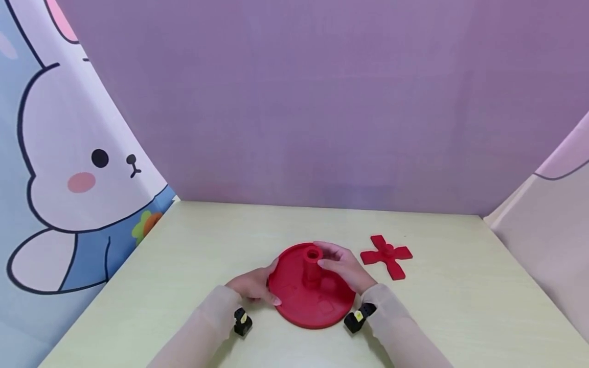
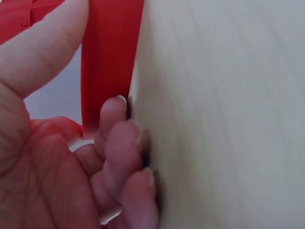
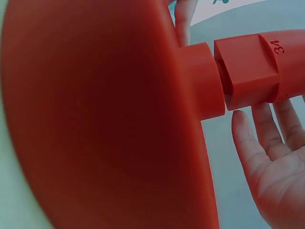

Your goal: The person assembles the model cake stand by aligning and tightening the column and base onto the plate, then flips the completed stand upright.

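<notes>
A round red disc (image 1: 294, 306) with a raised rim lies on the table. My left hand (image 1: 253, 283) holds its left edge, the thumb over the rim and the fingers curled low beside the tabletop in the left wrist view. My right hand (image 1: 342, 266) grips an upright red tube (image 1: 312, 263) at the disc's centre. In the right wrist view the tube's squared end (image 3: 248, 71), marked 34, lines up with the disc's short round socket (image 3: 205, 81); a narrow gap shows between them. The right fingertips are partly hidden behind the tube.
A red four-armed cross piece (image 1: 388, 255) with a small central knob lies on the pale tabletop (image 1: 460, 306), right of the disc. A purple cloth wall (image 1: 322, 102) closes the back, and a rabbit-print cloth (image 1: 69, 168) hangs at the left.
</notes>
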Motion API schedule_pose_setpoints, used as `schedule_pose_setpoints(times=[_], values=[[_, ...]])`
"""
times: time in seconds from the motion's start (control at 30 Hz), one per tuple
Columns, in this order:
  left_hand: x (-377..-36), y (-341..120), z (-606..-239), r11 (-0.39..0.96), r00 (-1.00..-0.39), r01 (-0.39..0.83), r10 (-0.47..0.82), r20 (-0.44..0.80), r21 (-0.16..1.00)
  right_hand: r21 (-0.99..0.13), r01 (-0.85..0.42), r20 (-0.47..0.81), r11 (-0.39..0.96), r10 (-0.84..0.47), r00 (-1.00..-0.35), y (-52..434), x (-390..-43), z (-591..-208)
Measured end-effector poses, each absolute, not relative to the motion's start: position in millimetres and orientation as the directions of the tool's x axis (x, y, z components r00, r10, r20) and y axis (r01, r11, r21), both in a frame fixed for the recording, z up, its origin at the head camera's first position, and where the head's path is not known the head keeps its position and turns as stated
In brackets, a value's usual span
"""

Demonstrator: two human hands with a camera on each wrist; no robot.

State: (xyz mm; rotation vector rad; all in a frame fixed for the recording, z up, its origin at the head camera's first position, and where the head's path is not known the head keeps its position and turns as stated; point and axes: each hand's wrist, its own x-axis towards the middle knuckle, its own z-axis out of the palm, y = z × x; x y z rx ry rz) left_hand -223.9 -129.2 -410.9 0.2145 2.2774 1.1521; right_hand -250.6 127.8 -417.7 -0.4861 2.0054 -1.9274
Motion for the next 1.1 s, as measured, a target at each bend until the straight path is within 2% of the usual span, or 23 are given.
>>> schedule_pose_setpoints(times=[0.53,0.7,0.93,1.1], values=[[-225.2,-127.6,-411.6,0.614,-0.827,-0.117,0.374,-0.419,0.781,-0.988,-0.071,0.012,0.137,-0.392,-0.920,123.3,-249.6,-416.6],[-226.6,-128.8,-413.9,0.606,-0.829,-0.101,0.387,-0.404,0.789,-0.981,-0.103,0.027,0.163,-0.416,-0.909,124.7,-251.4,-418.1],[-228.1,-127.4,-416.1,0.612,-0.830,-0.094,0.388,-0.401,0.786,-0.993,-0.073,0.020,0.088,-0.495,-0.869,128.6,-251.7,-416.4],[-228.8,-125.4,-417.1,0.604,-0.832,-0.098,0.386,-0.398,0.791,-0.992,-0.067,0.008,0.107,-0.474,-0.881,128.0,-251.9,-416.3]])
